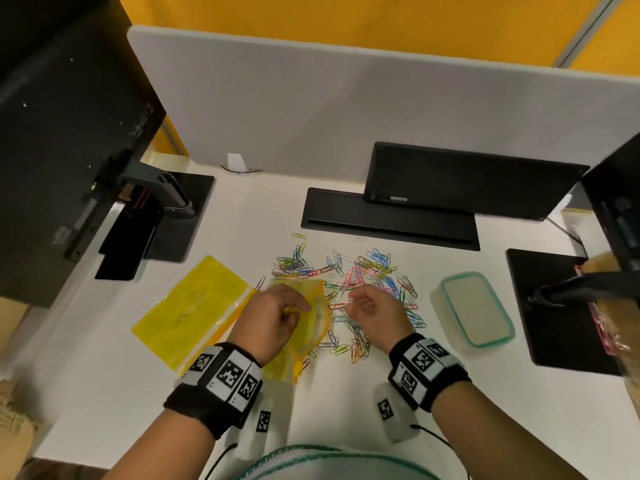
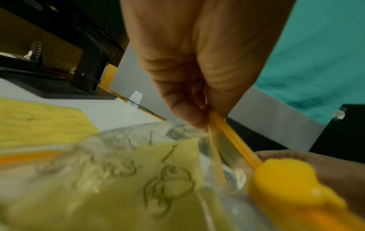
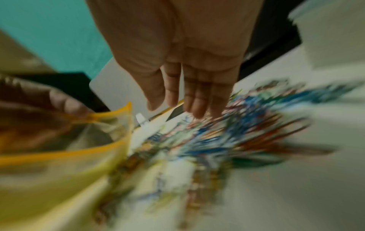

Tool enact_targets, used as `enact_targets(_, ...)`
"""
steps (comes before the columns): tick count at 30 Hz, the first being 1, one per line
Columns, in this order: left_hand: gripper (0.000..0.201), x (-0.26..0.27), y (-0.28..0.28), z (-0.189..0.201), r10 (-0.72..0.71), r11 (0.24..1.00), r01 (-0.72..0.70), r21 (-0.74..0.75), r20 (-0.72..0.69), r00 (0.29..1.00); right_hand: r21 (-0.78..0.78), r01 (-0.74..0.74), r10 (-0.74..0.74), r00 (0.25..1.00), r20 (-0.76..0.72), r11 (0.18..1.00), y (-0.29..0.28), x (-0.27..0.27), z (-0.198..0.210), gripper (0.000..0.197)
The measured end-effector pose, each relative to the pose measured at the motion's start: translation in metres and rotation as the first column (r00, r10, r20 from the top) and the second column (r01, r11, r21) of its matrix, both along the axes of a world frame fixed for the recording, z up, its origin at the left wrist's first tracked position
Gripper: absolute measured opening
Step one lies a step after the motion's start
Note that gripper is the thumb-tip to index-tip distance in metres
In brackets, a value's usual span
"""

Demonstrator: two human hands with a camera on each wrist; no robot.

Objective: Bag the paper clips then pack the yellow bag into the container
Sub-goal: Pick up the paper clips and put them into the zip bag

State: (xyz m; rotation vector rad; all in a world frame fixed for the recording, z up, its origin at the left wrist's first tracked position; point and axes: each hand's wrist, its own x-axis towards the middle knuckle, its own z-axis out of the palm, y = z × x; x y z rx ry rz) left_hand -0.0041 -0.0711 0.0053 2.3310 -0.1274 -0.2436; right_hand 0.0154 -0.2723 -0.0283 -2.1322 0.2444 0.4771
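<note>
My left hand (image 1: 294, 311) pinches the orange zip rim of a yellow bag (image 1: 311, 327) and holds its mouth open toward the right. The left wrist view shows the pinch (image 2: 205, 112) on the rim, above the printed bag (image 2: 118, 171). Coloured paper clips (image 1: 363, 282) lie scattered over the white table behind and beside the bag. My right hand (image 1: 360, 304) hovers over them just right of the bag's mouth. In the blurred right wrist view its fingers (image 3: 177, 100) hang relaxed and hold nothing above the clips (image 3: 217, 137). A clear container with a teal rim (image 1: 472, 308) sits to the right.
A second yellow bag (image 1: 194, 306) lies flat on the left. Black monitor stands (image 1: 173, 216) (image 1: 554, 306) flank the work area. A black cable tray (image 1: 388, 220) and a grey partition (image 1: 346, 109) close off the back.
</note>
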Motion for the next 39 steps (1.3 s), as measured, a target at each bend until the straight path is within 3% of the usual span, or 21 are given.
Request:
enact_targets(2, 0.027, -0.001, -0.002, -0.004, 0.039, 0.999, -0.039, 0.038, -0.004, 0.999, -0.285, -0.173, 0.168, 0.985, -0.042, 0.943, -0.020, -0.010, -0.007, 0.068)
enact_targets(4, 0.026, -0.001, -0.004, -0.005, 0.083, 0.996, -0.083, 0.020, 0.006, 0.997, -0.410, -0.306, 0.264, 0.952, -0.159, 0.859, -0.030, -0.021, -0.013, 0.093)
enact_targets(6, 0.021, -0.001, -0.004, -0.007, 0.124, 0.992, -0.124, -0.006, 0.013, 0.992, -0.454, -0.350, 0.306, 0.937, -0.170, 0.819, -0.031, -0.030, -0.021, 0.086)
enact_targets(10, 0.016, -0.001, -0.004, -0.010, 0.139, 0.988, -0.141, -0.061, -0.028, 0.990, -0.517, -0.290, 0.336, 0.942, -0.005, 0.806, -0.020, -0.033, -0.031, 0.049)
enact_targets(13, 0.017, -0.006, -0.003, -0.010, 0.117, 0.992, -0.118, -0.049, -0.022, 0.993, -0.533, -0.279, 0.362, 0.931, 0.055, 0.799, -0.019, -0.030, -0.035, 0.043)
enact_targets(17, 0.022, -0.013, -0.006, -0.009, 0.145, 0.988, -0.146, 0.048, 0.018, 0.989, -0.454, -0.193, 0.285, 0.948, 0.144, 0.870, -0.029, -0.025, -0.027, 0.034)
enact_targets(21, 0.035, -0.015, -0.009, -0.005, 0.097, 0.990, -0.095, 0.105, -0.014, 0.995, -0.314, 0.002, 0.064, 0.978, 0.200, 0.949, -0.043, -0.024, -0.015, 0.025)
enact_targets(23, 0.041, -0.016, -0.011, -0.003, 0.078, 0.990, -0.074, 0.117, -0.035, 0.996, -0.198, 0.127, -0.090, 0.978, 0.188, 0.972, -0.047, -0.024, -0.005, 0.022)
enact_targets(25, 0.044, -0.017, -0.012, 0.000, 0.078, 0.991, -0.072, 0.114, -0.049, 0.996, 0.033, 0.231, -0.234, 0.964, 0.130, 0.972, -0.049, -0.021, 0.011, 0.020)
enact_targets(28, 0.048, -0.019, -0.014, 0.007, 0.085, 0.994, -0.081, 0.067, -0.061, 0.994, 0.486, 0.283, -0.312, 0.950, -0.022, 0.827, -0.036, -0.017, 0.047, 0.021)
enact_targets(31, 0.052, -0.018, -0.016, 0.017, 0.077, 0.997, -0.077, 0.012, -0.036, 0.996, 0.708, 0.235, -0.223, 0.968, -0.112, 0.666, -0.010, -0.010, 0.073, 0.021)
enact_targets(33, 0.052, -0.017, -0.019, 0.024, 0.084, 0.995, -0.084, -0.049, 0.002, 0.996, 0.677, 0.181, -0.168, 0.982, -0.085, 0.714, 0.010, -0.007, 0.075, 0.022)
enact_targets(36, 0.049, -0.014, -0.020, 0.033, 0.120, 0.987, -0.112, -0.114, 0.064, 0.991, 0.384, 0.022, -0.054, 0.996, 0.074, 0.923, 0.030, -0.008, 0.062, 0.023)
enact_targets(39, 0.047, -0.012, -0.019, 0.036, 0.146, 0.983, -0.137, -0.125, 0.063, 0.987, 0.204, -0.165, 0.138, 0.980, 0.143, 0.965, 0.037, -0.011, 0.058, 0.035)
